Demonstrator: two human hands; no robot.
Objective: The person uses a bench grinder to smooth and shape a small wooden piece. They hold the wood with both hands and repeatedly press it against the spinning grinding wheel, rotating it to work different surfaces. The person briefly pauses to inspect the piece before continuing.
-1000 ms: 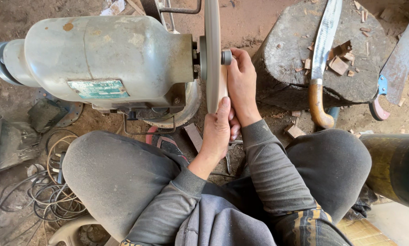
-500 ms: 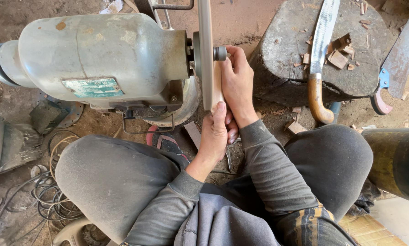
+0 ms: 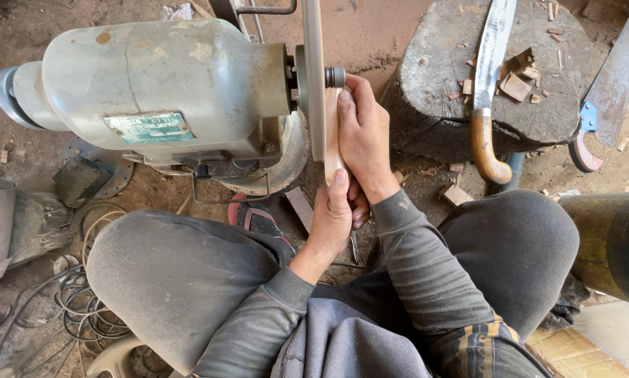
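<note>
A pale flat wooden piece (image 3: 333, 133) is pressed edge-on against the thin disc (image 3: 313, 77) of a grey bench motor (image 3: 160, 91). My right hand (image 3: 363, 136) grips the upper part of the wood, fingers beside the disc's hub. My left hand (image 3: 334, 217) holds the wood's lower end, thumb up along it. Both forearms wear grey sleeves, and my knees flank the hands.
A round wooden chopping block (image 3: 461, 84) with chips stands at right. On it lies a long blade with a curved wooden handle (image 3: 486, 98). A saw with a red handle (image 3: 602, 91) leans further right. Coiled wire (image 3: 83, 308) lies lower left, a sandal (image 3: 255, 217) under the motor.
The view shifted slightly. Both hands stay on the wooden piece at the disc, with the right hand nudged a little along it.
</note>
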